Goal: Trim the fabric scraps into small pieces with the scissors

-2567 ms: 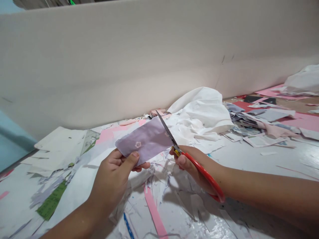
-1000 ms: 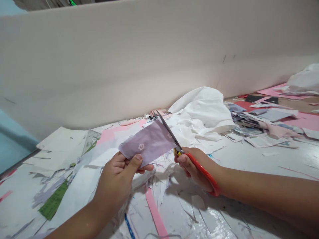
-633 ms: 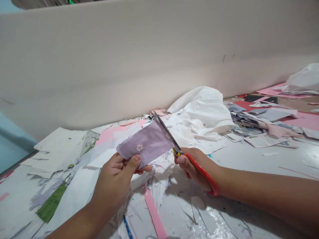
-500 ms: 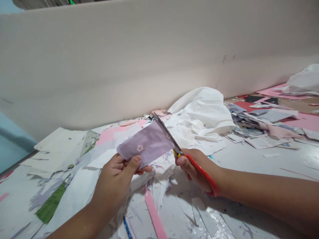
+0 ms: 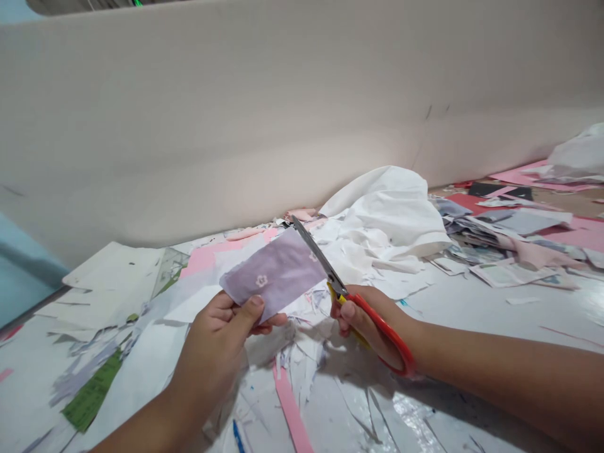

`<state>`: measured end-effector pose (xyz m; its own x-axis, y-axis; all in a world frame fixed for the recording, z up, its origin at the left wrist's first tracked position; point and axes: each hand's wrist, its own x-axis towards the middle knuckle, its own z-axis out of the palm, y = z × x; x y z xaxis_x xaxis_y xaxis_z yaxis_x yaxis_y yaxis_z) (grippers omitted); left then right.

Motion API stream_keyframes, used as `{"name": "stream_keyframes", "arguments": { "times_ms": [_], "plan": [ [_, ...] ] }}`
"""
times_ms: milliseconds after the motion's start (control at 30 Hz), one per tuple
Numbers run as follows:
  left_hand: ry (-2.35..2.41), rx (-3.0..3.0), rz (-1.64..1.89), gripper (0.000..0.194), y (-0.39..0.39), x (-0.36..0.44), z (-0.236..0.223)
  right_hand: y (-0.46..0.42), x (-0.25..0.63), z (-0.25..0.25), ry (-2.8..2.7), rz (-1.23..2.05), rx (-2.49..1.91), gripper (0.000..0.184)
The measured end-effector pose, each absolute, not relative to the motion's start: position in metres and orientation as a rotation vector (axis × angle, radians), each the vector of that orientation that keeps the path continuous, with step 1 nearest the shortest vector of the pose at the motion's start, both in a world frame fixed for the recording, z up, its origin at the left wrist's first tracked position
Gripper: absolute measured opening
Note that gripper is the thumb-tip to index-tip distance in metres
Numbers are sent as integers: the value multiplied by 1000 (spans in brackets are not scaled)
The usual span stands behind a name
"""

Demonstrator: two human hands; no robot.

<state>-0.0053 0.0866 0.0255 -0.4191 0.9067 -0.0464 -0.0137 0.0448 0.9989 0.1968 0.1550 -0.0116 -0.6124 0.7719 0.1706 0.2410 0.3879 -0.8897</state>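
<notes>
Beyond the fingers stands a pale wall (image 5: 236,113), and beneath them spreads a white table (image 5: 476,321). A crumpled white sheet (image 5: 389,207) lies past the right fingers; cream card (image 5: 113,277) lies well to the left of the left ones. The left hand (image 5: 214,343) pinches the purple paper (image 5: 283,270) near its lower left edge, thumb flat on top, the other fingers tucked underneath, with tips showing past the thumb. The right hand (image 5: 384,309) is curled around the handles of the scissors (image 5: 333,277), its thumb and fingers drawn in near the pivot. The blades look nearly together, pointing up and away from the right fingers along the paper's right edge. Below the left fingers lie a green scrap (image 5: 92,393), off to the left, a pink strip (image 5: 291,406), and a blue piece (image 5: 238,435).
</notes>
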Motion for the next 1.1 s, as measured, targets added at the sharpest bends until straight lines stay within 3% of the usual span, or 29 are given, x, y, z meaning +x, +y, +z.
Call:
{"name": "stream_keyframes", "arguments": {
  "times_ms": [167, 333, 800, 1100],
  "plan": [
    [1488, 872, 1601, 25, 87, -11, 27, 154, 198, -9, -2093, 1080, -672, 60],
    [1619, 978, 1677, 24, 85, -16, 30, 152, 200, -3, -2176, 926, -781, 62],
    [1722, 1081, 1663, 35, 83, -13, 37, 153, 198, 4, -2291, 852, -901, 31],
    [1724, 1058, 1647, 32, 85, -10, 39, 152, 196, 7, -2307, 824, -937, 29]
  ]
}}
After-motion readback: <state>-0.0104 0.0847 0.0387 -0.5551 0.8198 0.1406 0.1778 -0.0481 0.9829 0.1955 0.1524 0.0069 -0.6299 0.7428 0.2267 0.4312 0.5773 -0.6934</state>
